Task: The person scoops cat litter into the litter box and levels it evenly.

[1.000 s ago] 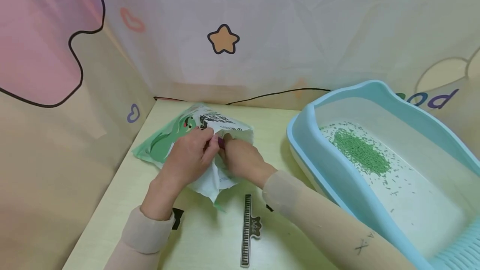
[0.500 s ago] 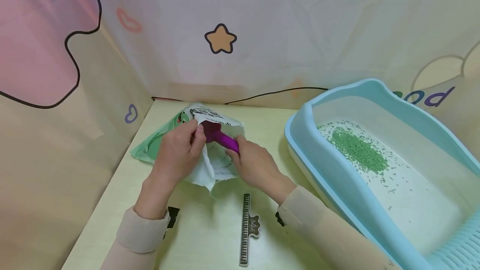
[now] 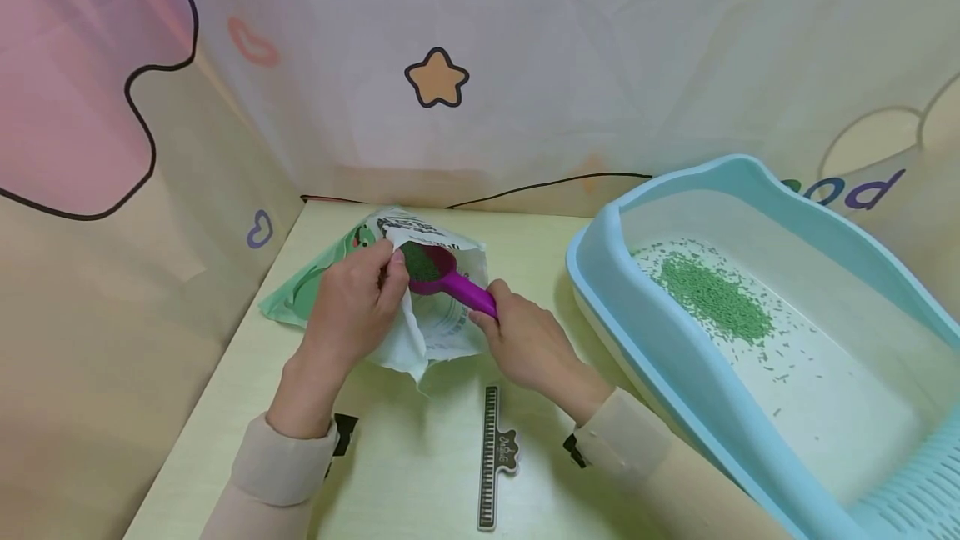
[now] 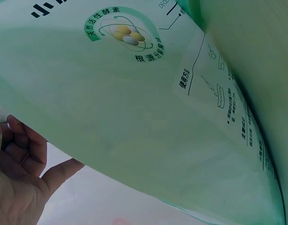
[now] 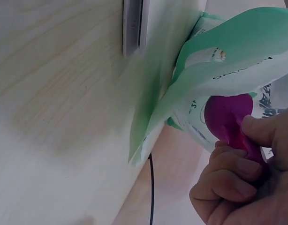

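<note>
A green and white bag (image 3: 446, 327) lies on the table with its mouth toward the right. My left hand (image 3: 352, 302) grips the bag's edge near the opening; in the left wrist view, fingers (image 4: 29, 145) and thumb hold the bag's edge (image 4: 134, 126). My right hand (image 3: 532, 340) grips the handle of a purple scoop (image 3: 468, 292), whose bowl, with dark green pellets (image 3: 420, 263) in it, is at the bag's mouth, partly behind my left hand. In the right wrist view my right hand (image 5: 247, 173) is curled round the scoop (image 5: 226, 117) beside the bag (image 5: 195, 84).
A blue and white litter tray (image 3: 675, 340) with green pellets (image 3: 712, 297) inside stands at the right. A ruler-like clip (image 3: 489, 457) lies on the table (image 3: 420, 473) in front of the bag. Printed cloth (image 3: 525, 90) hangs behind and at the left.
My right hand has drawn back to the right out of the bag, bringing the scoop with green pellets into view. My left hand, still gripping the bag, has shifted slightly left.
</note>
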`<state>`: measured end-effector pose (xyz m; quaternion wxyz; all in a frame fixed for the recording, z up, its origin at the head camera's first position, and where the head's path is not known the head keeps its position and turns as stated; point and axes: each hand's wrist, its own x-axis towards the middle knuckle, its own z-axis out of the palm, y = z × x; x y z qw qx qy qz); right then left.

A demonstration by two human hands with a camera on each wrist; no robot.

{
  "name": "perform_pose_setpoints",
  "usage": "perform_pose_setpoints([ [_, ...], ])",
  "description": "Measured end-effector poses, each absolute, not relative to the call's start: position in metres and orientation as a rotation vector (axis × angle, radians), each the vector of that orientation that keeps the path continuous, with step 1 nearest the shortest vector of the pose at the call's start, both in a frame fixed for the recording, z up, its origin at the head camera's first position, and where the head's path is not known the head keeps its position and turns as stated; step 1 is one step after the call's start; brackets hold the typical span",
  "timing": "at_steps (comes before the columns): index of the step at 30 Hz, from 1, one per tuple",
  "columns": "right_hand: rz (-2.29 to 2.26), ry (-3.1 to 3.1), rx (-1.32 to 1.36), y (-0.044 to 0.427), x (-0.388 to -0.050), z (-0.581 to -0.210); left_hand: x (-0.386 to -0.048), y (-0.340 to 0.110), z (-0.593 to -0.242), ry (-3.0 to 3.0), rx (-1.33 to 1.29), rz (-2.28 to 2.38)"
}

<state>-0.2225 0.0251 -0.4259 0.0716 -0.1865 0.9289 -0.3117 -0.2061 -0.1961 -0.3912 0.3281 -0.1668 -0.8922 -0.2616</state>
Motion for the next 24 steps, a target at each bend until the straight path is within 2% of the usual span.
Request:
perform_pose_setpoints([
  [24, -0.951, 2.734, -0.529, 0.059, -0.203, -0.407, -0.207, -0.196, -0.392, -2.353, -0.426, -0.701],
])
